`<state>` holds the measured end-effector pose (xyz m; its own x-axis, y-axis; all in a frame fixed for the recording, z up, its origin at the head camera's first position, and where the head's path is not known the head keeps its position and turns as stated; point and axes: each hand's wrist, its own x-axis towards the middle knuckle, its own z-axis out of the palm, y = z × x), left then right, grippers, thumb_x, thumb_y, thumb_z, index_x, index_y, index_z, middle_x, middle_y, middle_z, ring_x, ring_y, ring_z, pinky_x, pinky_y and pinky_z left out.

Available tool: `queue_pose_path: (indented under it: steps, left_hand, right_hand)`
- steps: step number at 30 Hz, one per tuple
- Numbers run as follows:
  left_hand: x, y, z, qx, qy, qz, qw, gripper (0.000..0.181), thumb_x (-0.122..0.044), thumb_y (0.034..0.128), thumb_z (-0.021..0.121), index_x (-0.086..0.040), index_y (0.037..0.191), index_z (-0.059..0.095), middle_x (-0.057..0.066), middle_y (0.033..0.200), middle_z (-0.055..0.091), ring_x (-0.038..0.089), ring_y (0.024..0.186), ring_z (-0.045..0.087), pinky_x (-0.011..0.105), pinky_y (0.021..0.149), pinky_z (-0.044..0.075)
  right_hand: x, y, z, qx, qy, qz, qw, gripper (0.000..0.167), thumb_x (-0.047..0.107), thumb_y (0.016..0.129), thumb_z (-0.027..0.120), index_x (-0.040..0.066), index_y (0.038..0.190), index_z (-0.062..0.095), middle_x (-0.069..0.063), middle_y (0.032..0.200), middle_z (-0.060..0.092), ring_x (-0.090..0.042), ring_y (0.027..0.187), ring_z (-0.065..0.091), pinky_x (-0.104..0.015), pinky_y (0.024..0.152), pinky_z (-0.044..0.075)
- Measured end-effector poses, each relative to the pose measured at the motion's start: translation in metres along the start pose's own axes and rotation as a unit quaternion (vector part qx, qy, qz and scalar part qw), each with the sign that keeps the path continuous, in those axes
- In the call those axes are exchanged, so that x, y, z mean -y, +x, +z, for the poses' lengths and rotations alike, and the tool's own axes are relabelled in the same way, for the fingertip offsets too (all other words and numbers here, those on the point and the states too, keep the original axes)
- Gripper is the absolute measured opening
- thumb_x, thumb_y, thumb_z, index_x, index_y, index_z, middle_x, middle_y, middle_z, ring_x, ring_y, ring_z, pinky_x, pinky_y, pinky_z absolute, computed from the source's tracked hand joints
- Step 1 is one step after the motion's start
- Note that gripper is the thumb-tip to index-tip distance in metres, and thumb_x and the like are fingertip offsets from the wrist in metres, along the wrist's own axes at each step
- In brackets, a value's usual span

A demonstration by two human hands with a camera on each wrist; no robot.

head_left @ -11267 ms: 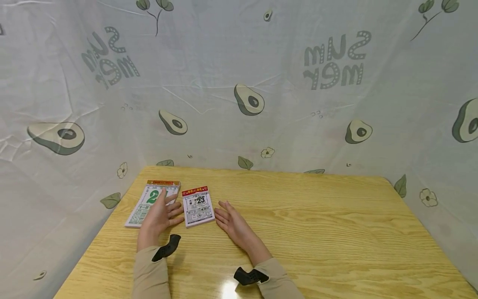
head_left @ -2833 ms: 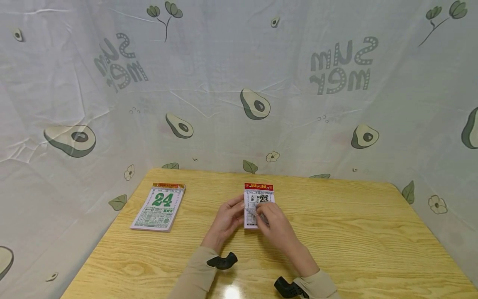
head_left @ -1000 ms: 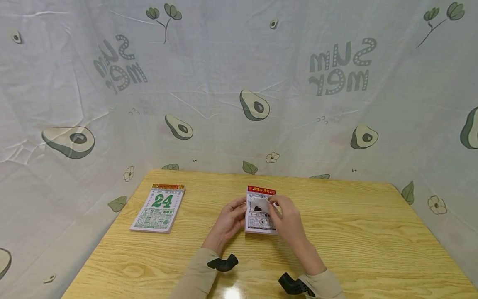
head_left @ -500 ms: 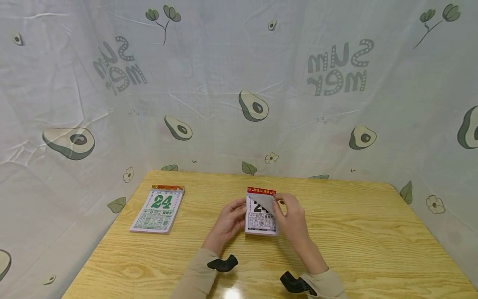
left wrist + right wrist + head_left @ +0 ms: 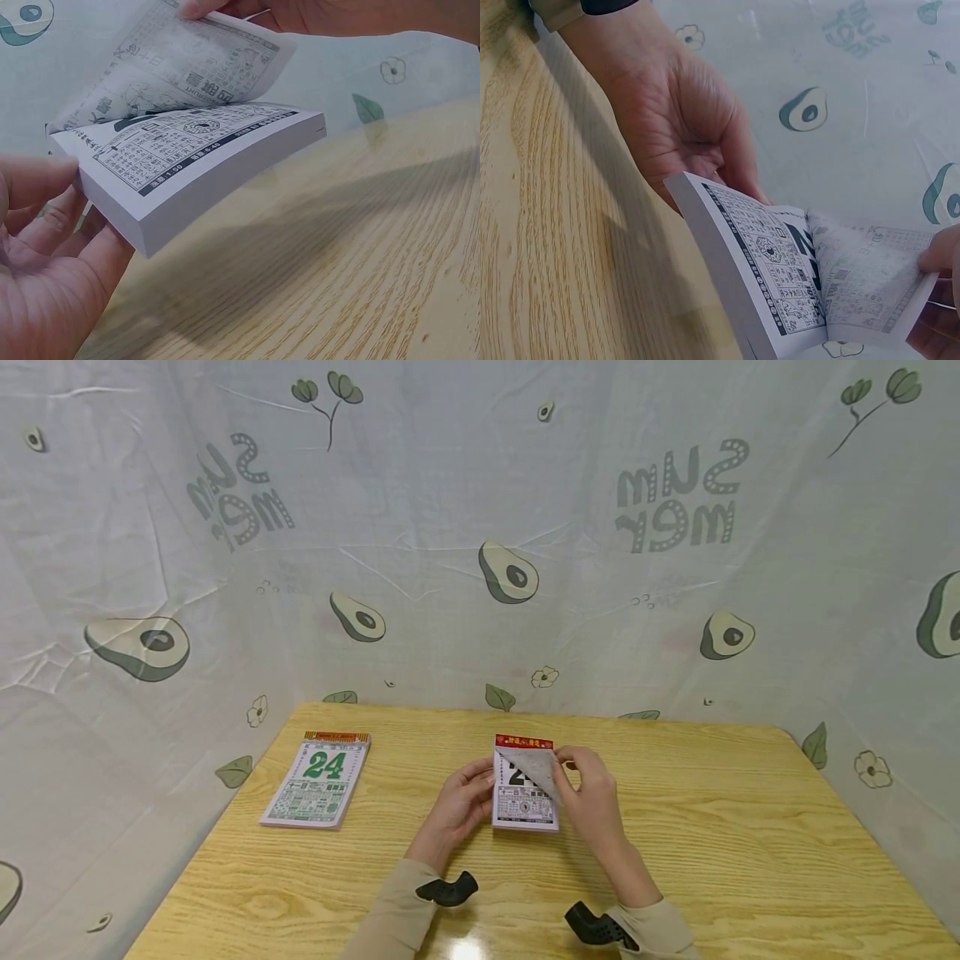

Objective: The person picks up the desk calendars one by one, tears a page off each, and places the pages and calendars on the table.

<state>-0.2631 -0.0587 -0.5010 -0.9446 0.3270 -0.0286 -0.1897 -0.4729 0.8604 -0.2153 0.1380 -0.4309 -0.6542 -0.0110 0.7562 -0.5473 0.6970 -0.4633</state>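
Observation:
A small tear-off calendar (image 5: 517,812) with a red header is held tilted above the table, and my left hand (image 5: 456,810) grips it by its left edge. In the left wrist view the pad's thick white side (image 5: 217,191) shows, with a shadow beneath. My right hand (image 5: 594,787) pinches the lower corner of the top sheet (image 5: 537,768), which is folded diagonally up to the right. Under it a large black "24" is partly uncovered. In the right wrist view the lifted sheet (image 5: 870,281) is still joined to the pad towards its header.
A larger tear-off calendar (image 5: 318,785) with a green "24" lies flat on the left of the wooden table (image 5: 712,827). Behind the table hangs a pale curtain (image 5: 420,518) printed with avocados. Black wrist mounts (image 5: 447,889) sit on both sleeves.
The small calendar went from lying beside the larger one to being held mid-table. Its "23" sheet has been lifted, baring part of "24". Lately the right hand has drawn the corner slightly rightward.

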Motion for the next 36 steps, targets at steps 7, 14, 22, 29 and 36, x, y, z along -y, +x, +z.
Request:
queue_pose_path:
  steps: [7, 14, 22, 29, 36]
  left_hand:
    - [0.0, 0.0001, -0.0006, -0.004, -0.001, 0.005, 1.0, 0.042, 0.001, 0.0991, 0.045, 0.006, 0.14, 0.041, -0.003, 0.109, 0.067, 0.01, 0.094, 0.066, 0.028, 0.076, 0.056]
    - [-0.0005, -0.0004, -0.0009, -0.001, -0.001, 0.011, 0.9999, 0.041, 0.001, 0.099, 0.045, 0.005, 0.14, 0.042, -0.003, 0.11, 0.066, 0.01, 0.095, 0.065, 0.028, 0.076, 0.056]
    - [-0.0015, 0.001, -0.0012, -0.012, -0.017, 0.001, 0.9998, 0.043, 0.001, 0.0989, 0.046, 0.005, 0.141, 0.041, -0.002, 0.112, 0.066, 0.011, 0.096, 0.065, 0.029, 0.077, 0.056]
    - [-0.0018, 0.0006, -0.0012, -0.012, -0.016, 0.0, 0.9998, 0.046, 0.001, 0.0993, 0.046, 0.005, 0.144, 0.037, -0.003, 0.113, 0.065, 0.011, 0.096, 0.064, 0.029, 0.078, 0.056]
    - [0.0001, 0.0014, -0.0018, -0.009, -0.015, 0.012, 0.9998, 0.04, 0.002, 0.098, 0.047, 0.004, 0.138, 0.044, -0.002, 0.111, 0.066, 0.011, 0.096, 0.065, 0.028, 0.077, 0.056]
  right_hand:
    - [-0.0031, -0.001, 0.002, 0.001, 0.006, 0.005, 1.0, 0.01, -0.004, 0.084, 0.07, -0.001, 0.091, 0.064, -0.014, 0.089, 0.068, -0.026, 0.086, 0.065, -0.044, 0.071, 0.057]
    - [-0.0065, -0.0023, 0.0027, 0.005, 0.021, 0.035, 0.9992, 0.009, -0.004, 0.084, 0.069, -0.002, 0.092, 0.065, -0.014, 0.091, 0.068, -0.028, 0.086, 0.067, -0.046, 0.072, 0.057]
    - [-0.0094, -0.002, 0.0014, 0.012, 0.037, 0.064, 0.9971, 0.009, -0.001, 0.086, 0.069, 0.0, 0.093, 0.065, -0.014, 0.095, 0.069, -0.028, 0.09, 0.068, -0.042, 0.074, 0.057]
    - [-0.0089, -0.0018, 0.0002, 0.015, 0.048, 0.074, 0.996, 0.007, 0.0, 0.087, 0.068, 0.001, 0.093, 0.065, -0.015, 0.096, 0.069, -0.027, 0.09, 0.068, -0.043, 0.075, 0.058]
    - [-0.0087, -0.0007, 0.001, 0.016, 0.056, 0.09, 0.9943, 0.007, -0.002, 0.086, 0.068, -0.001, 0.092, 0.064, -0.016, 0.098, 0.07, -0.029, 0.089, 0.068, -0.043, 0.076, 0.057]
